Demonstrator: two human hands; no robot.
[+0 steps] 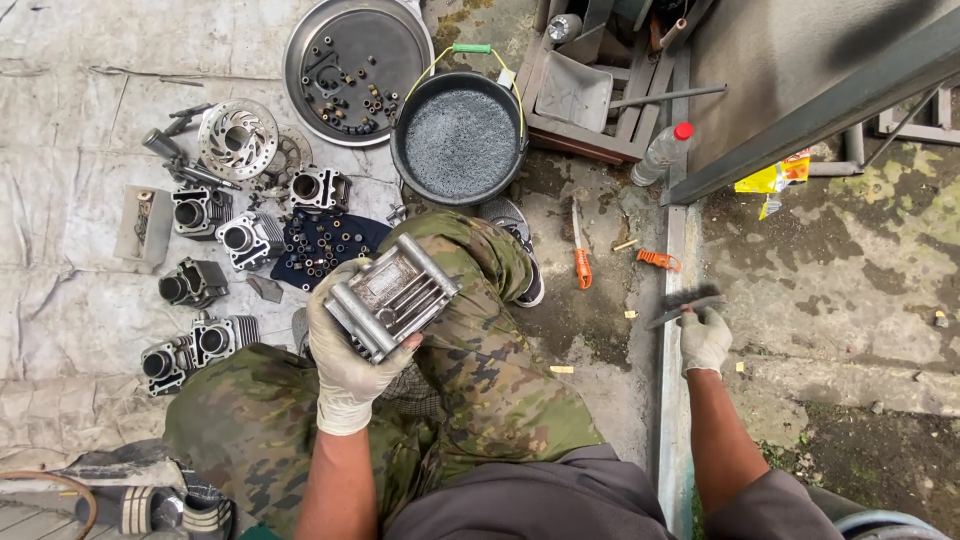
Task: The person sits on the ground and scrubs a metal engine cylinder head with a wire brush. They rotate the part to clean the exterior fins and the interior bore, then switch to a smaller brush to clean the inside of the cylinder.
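Note:
My left hand, in a dirty white glove, grips a finned grey metal engine cylinder block held over my camouflage-trousered knee. My right hand, also gloved, is out to the right over a concrete kerb and holds a dark brush by its handle. The two hands are well apart.
Several more cylinder blocks and a brake disc lie on the tarp at left. A round metal tray of small parts and a black bucket of grey liquid stand ahead. An orange-handled tool and plastic bottle lie on concrete.

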